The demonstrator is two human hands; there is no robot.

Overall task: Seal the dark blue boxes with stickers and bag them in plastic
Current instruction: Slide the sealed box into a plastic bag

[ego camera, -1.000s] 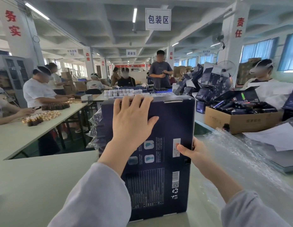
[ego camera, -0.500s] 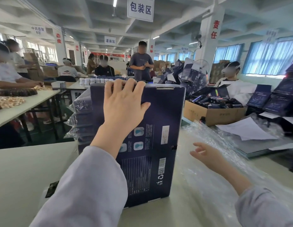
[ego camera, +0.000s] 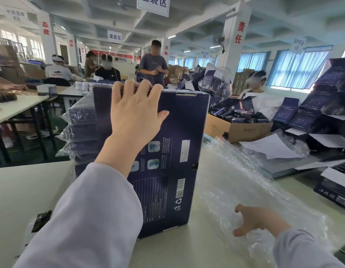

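Observation:
A tall dark blue box (ego camera: 179, 151) stands upright on the pale table (ego camera: 26, 190) in front of me, its printed back facing me. My left hand (ego camera: 135, 115) grips its top edge, fingers curled over the rim and thumb pressed on the face. My right hand (ego camera: 252, 221) hovers low on the right with its fingers loosely spread, touching the heap of clear bubble plastic bags (ego camera: 235, 180); it holds nothing. Behind the box sits a stack of bagged dark blue boxes (ego camera: 81, 128).
A cardboard carton (ego camera: 235, 130) of dark items stands at the back right, with piles of open dark blue boxes (ego camera: 322, 105) and white paper sheets (ego camera: 270, 146) beside it. A small black item (ego camera: 41, 221) lies near my left sleeve. Several people work at other tables.
My right hand has let go of the box's right edge and dropped down to the plastic bags. My left hand stays on the box top. The view has swung to the right.

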